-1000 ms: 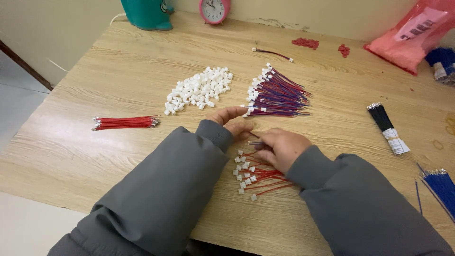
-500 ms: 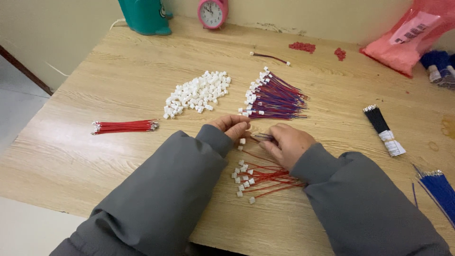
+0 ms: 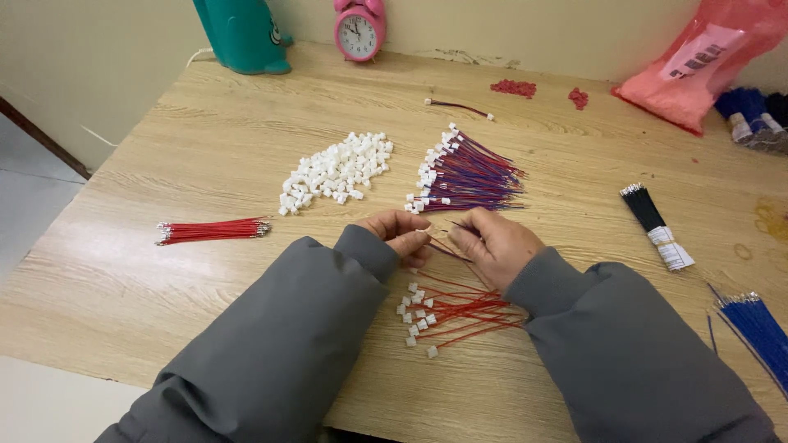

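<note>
1. A pink alarm clock [image 3: 359, 31] stands at the table's far edge, beside a teal container [image 3: 240, 34].
2. A pink plastic bag [image 3: 704, 61] lies at the far right corner.
3. A black wire bundle [image 3: 654, 223] with a white label lies on the right, apart from the blue wires [image 3: 755, 326] at the near right.
4. Two small heaps of red bits [image 3: 514, 87] sit far back.
5. The wooden table [image 3: 164, 148] bears it all.
</note>
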